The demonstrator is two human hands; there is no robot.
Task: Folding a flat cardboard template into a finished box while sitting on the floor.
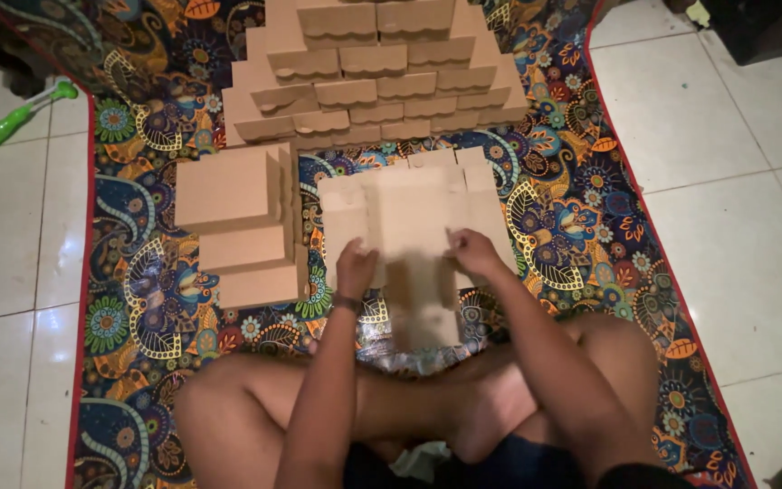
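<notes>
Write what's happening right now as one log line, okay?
left hand: on flat cardboard | right hand: on same cardboard | folded boxes: stacked behind | flat pile: left | mat: patterned

Dim indoor scene, warm yellowish cast throughout. Brightest on the white floor tiles (726, 136) at right and on the upper stack of folded cardboard boxes (373, 72); darkest in the top corners and along the bottom edge. Soft motion blur over the flat cardboard sheet (409, 217), the left hand (355, 267) and the right hand (472, 252). Faint sheen on the tiles, no hard glare. Soft shadow beneath the sheet toward the knees. Patterned mat (581, 226) fairly sharp.
</notes>
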